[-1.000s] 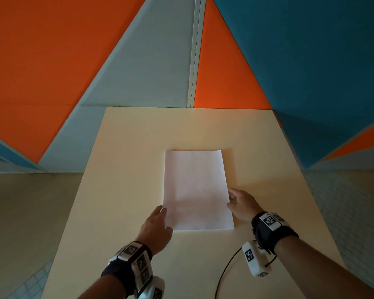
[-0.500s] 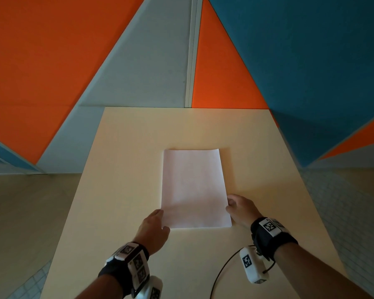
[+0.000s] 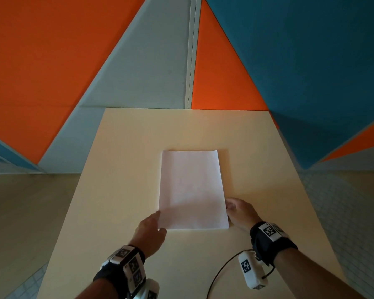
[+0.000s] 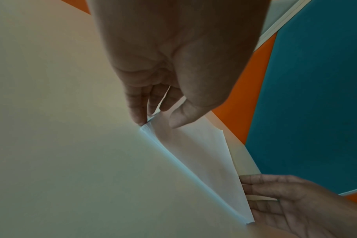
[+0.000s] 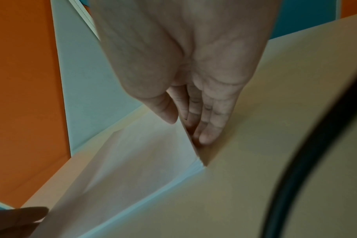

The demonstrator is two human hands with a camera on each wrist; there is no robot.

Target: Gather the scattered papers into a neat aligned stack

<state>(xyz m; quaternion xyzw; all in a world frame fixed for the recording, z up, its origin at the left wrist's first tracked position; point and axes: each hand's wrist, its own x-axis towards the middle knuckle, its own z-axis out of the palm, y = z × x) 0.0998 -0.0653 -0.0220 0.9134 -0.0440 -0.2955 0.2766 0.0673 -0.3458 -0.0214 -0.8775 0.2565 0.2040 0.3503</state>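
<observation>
- Paper stack (image 3: 192,190) lies flat near the middle of the table (image 3: 121,169), long side running away from me, near end between both hands.
- Change over the last second: very little. The stack keeps the same place and outline on the table, and both hands are still at its near corners. My left hand has crept slightly toward the near-left corner; the right has barely shifted.
- My reading: gathering looks done and this is the final squaring of edges. No loose sheet shows anywhere on the table.
- Left hand (image 3: 150,230): fingers straight, tips set against the left edge by the near corner; the thumb (image 4: 177,119) hovers over the top sheet. Pressing, not clasping.
- Right hand (image 3: 239,213): fingers straight and together, flat against the right edge, thumb (image 5: 165,112) just above the top sheet. Also pressing, nothing held.
- Hard to make out: sheet count. The wrist views show layered edges, slightly fanned at the near-right corner, so alignment may not be perfect.
- Far edge looks faintly wavy in the head view; I cannot tell whether sheets are offset there.
- A black cable (image 3: 222,266) trails on the table near my right wrist, clear of the stack.
</observation>
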